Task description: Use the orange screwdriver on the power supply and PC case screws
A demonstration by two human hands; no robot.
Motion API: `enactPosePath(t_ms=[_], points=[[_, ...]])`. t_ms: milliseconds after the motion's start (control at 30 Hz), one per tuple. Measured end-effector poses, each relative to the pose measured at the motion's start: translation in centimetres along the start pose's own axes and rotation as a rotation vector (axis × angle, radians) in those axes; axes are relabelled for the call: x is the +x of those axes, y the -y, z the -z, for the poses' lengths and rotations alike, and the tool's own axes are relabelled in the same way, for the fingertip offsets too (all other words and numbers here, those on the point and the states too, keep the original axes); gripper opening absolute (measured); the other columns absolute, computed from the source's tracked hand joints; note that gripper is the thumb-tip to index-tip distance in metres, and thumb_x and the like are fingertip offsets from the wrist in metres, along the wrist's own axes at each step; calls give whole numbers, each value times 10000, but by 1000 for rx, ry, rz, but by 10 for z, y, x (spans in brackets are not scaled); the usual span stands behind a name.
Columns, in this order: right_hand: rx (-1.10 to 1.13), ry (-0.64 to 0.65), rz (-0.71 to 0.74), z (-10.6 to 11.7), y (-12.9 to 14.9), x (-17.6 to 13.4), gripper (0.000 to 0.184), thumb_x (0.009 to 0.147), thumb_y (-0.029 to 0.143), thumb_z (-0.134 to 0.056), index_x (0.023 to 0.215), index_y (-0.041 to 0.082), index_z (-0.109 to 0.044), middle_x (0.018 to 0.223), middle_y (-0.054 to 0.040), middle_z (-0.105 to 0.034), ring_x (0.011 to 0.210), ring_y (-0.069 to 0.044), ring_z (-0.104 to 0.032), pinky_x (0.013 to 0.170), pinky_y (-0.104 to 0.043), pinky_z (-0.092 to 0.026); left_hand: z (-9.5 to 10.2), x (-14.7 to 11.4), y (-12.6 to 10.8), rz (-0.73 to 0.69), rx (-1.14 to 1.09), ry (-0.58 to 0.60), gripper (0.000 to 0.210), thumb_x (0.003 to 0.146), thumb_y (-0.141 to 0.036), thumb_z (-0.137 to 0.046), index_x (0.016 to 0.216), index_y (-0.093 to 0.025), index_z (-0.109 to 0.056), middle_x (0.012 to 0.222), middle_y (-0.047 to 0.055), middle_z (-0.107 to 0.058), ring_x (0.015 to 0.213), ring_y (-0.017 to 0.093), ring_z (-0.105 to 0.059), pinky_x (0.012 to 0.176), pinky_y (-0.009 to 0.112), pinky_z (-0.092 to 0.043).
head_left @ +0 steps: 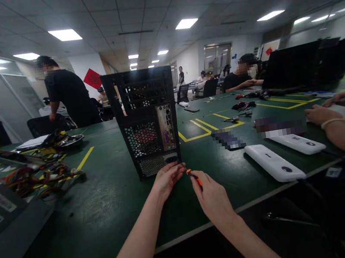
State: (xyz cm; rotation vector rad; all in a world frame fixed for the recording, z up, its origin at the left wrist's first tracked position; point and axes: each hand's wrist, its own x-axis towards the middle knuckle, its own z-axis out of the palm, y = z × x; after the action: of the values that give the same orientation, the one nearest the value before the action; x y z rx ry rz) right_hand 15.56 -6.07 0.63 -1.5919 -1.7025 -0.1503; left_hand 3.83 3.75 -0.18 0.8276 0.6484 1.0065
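A black computer case (pixel 145 120) stands upright on the green table, its rear side with ports and vent holes facing me. My right hand (pixel 214 194) is closed around a screwdriver (pixel 198 180) with an orange and black handle. The shaft points up and left to the lower right corner of the case, beside the power supply (pixel 155 166). There my left hand (pixel 168 182) is closed, with thumb and fingers pinched together near the screwdriver's tip. Whatever those fingertips hold is too small to make out.
Two white power banks (pixel 274 162) and a dark phone (pixel 228 139) lie to the right, near a neighbour's hands (pixel 327 115). At the left are a grey metal box (pixel 14 224) and bundled cables (pixel 45 177). Black monitors (pixel 294 68) stand at the back right.
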Motion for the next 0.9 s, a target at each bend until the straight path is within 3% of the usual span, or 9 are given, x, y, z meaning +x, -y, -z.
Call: enactPosePath(t_ms=[133, 233, 500, 633, 767, 900], points=[[-40, 21, 62, -2, 2, -1, 199, 822, 206, -394, 996, 145, -468, 922, -90, -501, 754, -170, -575, 575, -270, -473, -1, -1, -1, -7, 3, 0, 252, 691, -103, -593, 937, -82, -546, 997, 156, -614, 783, 135, -613, 666, 197, -491], [-74, -1, 83, -4, 1, 0, 183, 822, 168, -360, 960, 135, -474, 880, -86, -498, 726, -163, -572, 558, -259, -461, -2, -1, -1, 5, -2, -14, 249, 688, -107, -599, 931, -83, -549, 1000, 159, -613, 773, 131, -614, 665, 197, -491], [56, 70, -85, -1, -4, 5, 104, 831, 194, -367, 860, 160, -461, 766, -40, -574, 678, -166, -594, 577, -268, -439, -1, 0, 1, -11, 19, 8, 277, 684, -113, -602, 952, -87, -540, 998, 152, -615, 787, 129, -610, 679, 201, -487], [-22, 107, -91, -3, 7, 5, 126, 771, 113, -425, 892, 144, -435, 906, -86, -517, 708, -162, -587, 535, -242, -435, -1, -1, 0, -10, 28, -9, 277, 686, -120, -600, 953, -83, -537, 998, 154, -614, 787, 127, -609, 690, 199, -485], [-182, 148, -84, -2, 17, 6, 123, 782, 111, -395, 883, 141, -459, 891, -94, -488, 640, -163, -574, 475, -242, -409, -1, 0, -1, -1, 25, -26, 275, 686, -125, -602, 951, -83, -540, 1000, 153, -613, 778, 123, -608, 685, 196, -483], [-90, 109, -110, 1, 12, 8, 117, 805, 154, -383, 871, 149, -479, 856, -79, -524, 651, -161, -577, 512, -245, -408, -2, 0, 0, -6, 19, -19, 269, 681, -126, -607, 941, -91, -547, 997, 145, -616, 781, 122, -606, 678, 196, -483]])
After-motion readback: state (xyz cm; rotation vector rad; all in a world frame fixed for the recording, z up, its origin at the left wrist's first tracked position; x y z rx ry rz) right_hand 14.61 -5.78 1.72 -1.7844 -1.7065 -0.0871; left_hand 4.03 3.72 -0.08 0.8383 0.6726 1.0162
